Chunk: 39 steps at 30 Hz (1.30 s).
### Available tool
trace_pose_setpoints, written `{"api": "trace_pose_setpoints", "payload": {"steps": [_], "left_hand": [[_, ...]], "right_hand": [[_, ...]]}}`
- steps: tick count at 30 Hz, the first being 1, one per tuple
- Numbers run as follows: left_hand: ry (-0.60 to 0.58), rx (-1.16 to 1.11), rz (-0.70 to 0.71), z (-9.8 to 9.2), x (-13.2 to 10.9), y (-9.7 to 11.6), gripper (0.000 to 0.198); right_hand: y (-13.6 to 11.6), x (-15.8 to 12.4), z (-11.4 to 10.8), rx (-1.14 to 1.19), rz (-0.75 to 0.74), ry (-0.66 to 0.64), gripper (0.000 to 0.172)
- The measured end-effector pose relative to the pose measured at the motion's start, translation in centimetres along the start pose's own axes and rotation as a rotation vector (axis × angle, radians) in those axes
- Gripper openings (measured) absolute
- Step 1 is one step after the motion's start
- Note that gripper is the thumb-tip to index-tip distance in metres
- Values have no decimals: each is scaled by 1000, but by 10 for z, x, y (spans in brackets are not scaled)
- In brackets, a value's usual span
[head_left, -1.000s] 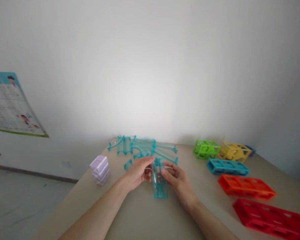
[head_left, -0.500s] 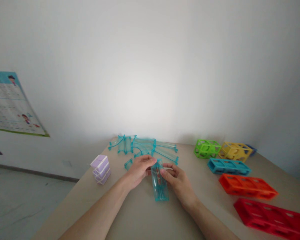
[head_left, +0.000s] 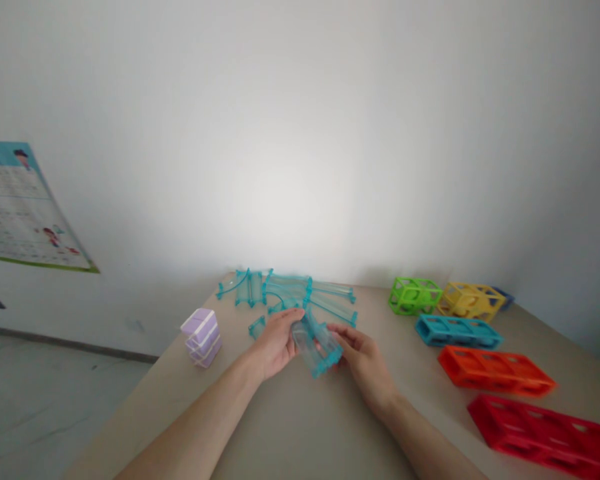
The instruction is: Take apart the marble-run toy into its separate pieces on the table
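In the middle of the head view, a see-through teal plastic track piece (head_left: 310, 350) is tilted above the table, slightly blurred. My left hand (head_left: 276, 345) is closed on its far left end, thumb on top. On the other side my right hand (head_left: 364, 363) pinches its right edge near the close end, its fingertips partly behind the plastic. Behind my hands, several more clear teal track pieces (head_left: 285, 288), straight and curved, lie on the table. A small teal piece (head_left: 257, 327) rests just left of my left hand.
A stack of lilac and white blocks (head_left: 203, 337) stands at the table's left edge. Along the right sit open frame blocks: green (head_left: 414, 297), yellow (head_left: 467, 301), blue (head_left: 459, 332), orange (head_left: 495, 370) and red (head_left: 543, 430). The white wall (head_left: 300, 167) bounds the table at the back.
The track piece has swung: its near end has lifted and turned up to the right. My right hand has shifted slightly down along it, while my left hand has stayed nearly in place.
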<state>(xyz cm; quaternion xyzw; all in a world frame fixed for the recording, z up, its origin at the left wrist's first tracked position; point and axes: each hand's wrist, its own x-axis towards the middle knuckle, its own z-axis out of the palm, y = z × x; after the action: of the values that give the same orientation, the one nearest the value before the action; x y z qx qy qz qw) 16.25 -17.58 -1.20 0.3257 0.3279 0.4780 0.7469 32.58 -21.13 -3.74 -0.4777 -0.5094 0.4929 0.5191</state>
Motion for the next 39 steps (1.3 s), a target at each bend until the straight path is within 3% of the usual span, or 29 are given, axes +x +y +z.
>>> {"api": "trace_pose_setpoints", "payload": {"steps": [7,14,22,28,33,39], "left_hand": [[-10,20,-50,1,-1,-5,9],[-42,129,-28,2,-6,-6,17],[-18,562,257,-9,2,-11,28],[-81,753,550,-8,0,-2,22],[-122,790,597,-7,-4,1,23],[-149,770,584,-8,-4,1,27]], "right_hand": [[-5,-2,2,-106,-8,-51,31],[1,0,-2,-201,-49,6,28],[-1,0,-9,-367,-225,136,14],[-13,-11,-8,-573,-561,112,10],[-16,-15,-10,-633,-653,111,11],[-21,-17,-9,-600,-659,110,14]]}}
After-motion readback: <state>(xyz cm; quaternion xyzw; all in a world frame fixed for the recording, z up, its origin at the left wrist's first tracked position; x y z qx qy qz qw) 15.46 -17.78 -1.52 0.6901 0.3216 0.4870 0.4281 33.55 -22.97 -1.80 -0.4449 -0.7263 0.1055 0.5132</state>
